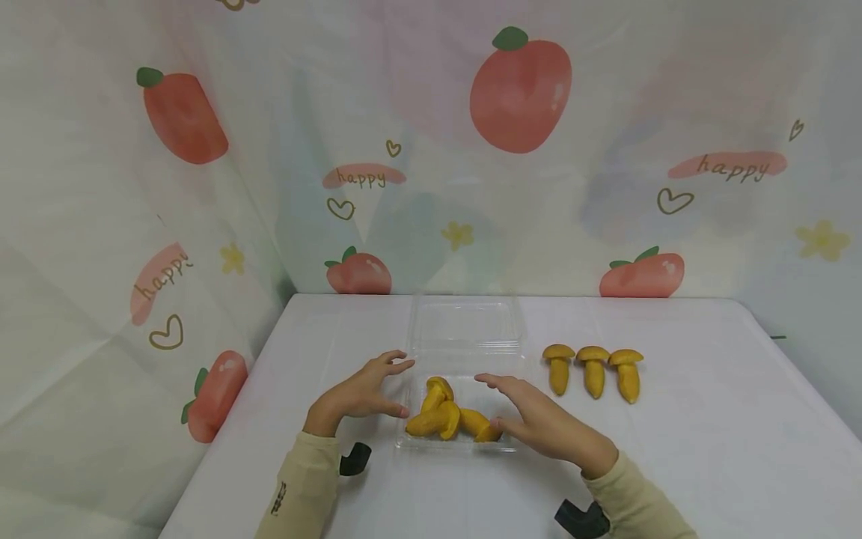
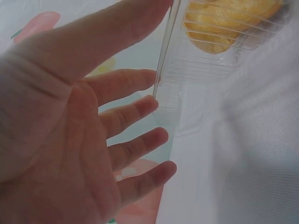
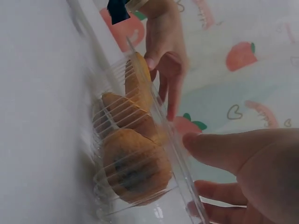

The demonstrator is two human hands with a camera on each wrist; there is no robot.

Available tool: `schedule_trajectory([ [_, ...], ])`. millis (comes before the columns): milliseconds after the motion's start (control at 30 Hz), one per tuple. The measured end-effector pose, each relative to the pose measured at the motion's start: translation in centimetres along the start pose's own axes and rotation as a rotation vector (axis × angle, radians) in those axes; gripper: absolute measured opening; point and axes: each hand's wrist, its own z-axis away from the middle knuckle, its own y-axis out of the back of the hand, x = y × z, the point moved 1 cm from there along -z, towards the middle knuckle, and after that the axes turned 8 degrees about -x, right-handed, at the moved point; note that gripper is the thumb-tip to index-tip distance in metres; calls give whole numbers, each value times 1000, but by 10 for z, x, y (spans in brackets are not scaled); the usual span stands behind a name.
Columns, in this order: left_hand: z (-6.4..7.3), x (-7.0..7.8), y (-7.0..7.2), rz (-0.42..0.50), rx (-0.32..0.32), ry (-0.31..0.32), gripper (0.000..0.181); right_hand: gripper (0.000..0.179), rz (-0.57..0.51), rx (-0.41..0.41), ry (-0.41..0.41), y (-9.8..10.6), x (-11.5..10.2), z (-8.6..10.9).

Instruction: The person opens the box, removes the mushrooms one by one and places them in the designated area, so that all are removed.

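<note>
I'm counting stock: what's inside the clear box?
Three yellow mushrooms lie in the clear box, its lid open behind them. In the head view, the front left mushroom covers the lower stem of the one behind it; whatever is beneath the mushrooms cannot be seen.

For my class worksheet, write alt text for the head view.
A person's left hand and right hand flank an open clear plastic box holding three yellow mushroom-shaped pieces on a white table. Three matching pieces lie in a row to the box's right.

Head looks down; close wrist views share container [image 1: 465, 363].
</note>
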Motion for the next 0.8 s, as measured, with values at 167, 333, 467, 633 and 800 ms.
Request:
schedule_trajectory([
  [167,1,0,1,-7,-3,-4,87,60,-1,-78,22,-5,-2,-2],
  [333,1,1,1,-7,-10,-13,86,52,23,-151,9,-7,-4,-5],
  [467,1,0,1,-7,-8,-21,87,45,11,-186,3,-7,-4,-6],
  [633,-1,-2,1,-15,-9,-29,87,38,-44,-230,-11,-7,-1,-8],
  [800,-2,-2,1,-27,-11,-33,86,31,-93,-247,-8,-7,2,-10],
])
